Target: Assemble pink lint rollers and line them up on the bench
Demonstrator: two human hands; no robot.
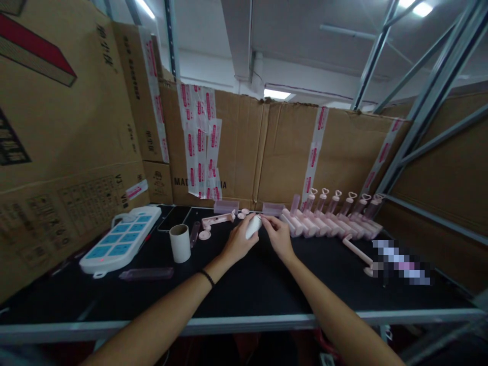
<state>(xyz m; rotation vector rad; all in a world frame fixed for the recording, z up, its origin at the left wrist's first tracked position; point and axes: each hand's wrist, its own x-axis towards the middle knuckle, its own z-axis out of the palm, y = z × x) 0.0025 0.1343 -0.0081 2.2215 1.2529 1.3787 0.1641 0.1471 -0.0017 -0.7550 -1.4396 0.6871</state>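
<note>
Near the middle of the black table, my left hand [240,241] is wrapped round a white rounded object [253,227]. My right hand [277,235] is just to its right, its fingers pinched at the object's top end; what they hold there is too small to make out. Pink parts [218,219] and small pink discs [205,235] lie left of my hands. Close by on the right stands a row of pink pieces [324,223] with clear tubes and heart-shaped tops.
A white cardboard tube [180,244] stands at the left, beside a white power strip [122,241] and a phone [174,219]. A clear tube [147,274] lies nearer the front. At the right lies a pink handle-like part [358,250]. Cardboard walls [244,152] enclose the back.
</note>
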